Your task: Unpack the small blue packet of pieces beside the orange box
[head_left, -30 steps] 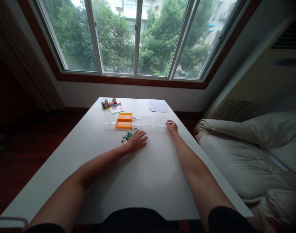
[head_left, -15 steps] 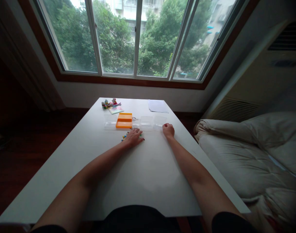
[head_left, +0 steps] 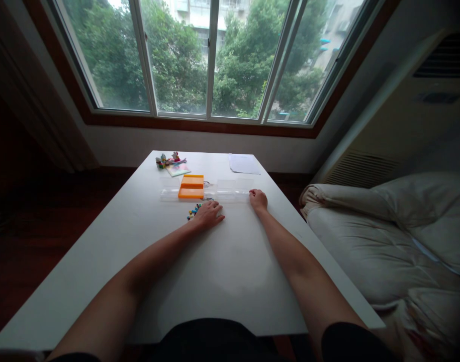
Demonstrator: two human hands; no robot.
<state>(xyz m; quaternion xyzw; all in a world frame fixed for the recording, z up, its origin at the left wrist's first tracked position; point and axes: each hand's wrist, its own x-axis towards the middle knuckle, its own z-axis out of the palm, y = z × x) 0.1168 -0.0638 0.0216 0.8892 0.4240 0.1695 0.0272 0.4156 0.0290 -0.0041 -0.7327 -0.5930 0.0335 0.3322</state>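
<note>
On the white table [head_left: 222, 271], my left hand [head_left: 209, 215] lies palm down with its fingers stretched out. It partly covers a small pile of colourful toy bricks [head_left: 192, 213], which show at its left side. My right hand [head_left: 258, 200] is closed, with its fingertips at the right end of a clear plastic box [head_left: 243, 196]. This box stands with its lid up, beside another clear plastic box [head_left: 225, 195]. An open orange box [head_left: 191, 193] stands beyond the bricks, with a further clear box [head_left: 168, 195] on its left.
Small brick figures [head_left: 162, 161] and a pastel card [head_left: 179, 169] lie at the far left of the table. White paper sheets [head_left: 244, 164] are at the far right. A pale sofa [head_left: 346, 236] stands to the right, and a window [head_left: 209, 60] is ahead.
My right hand and the clear box at its fingertips have shifted slightly left, so the box sits closer to its neighbour. My left hand stays near the bricks, and more of them show.
</note>
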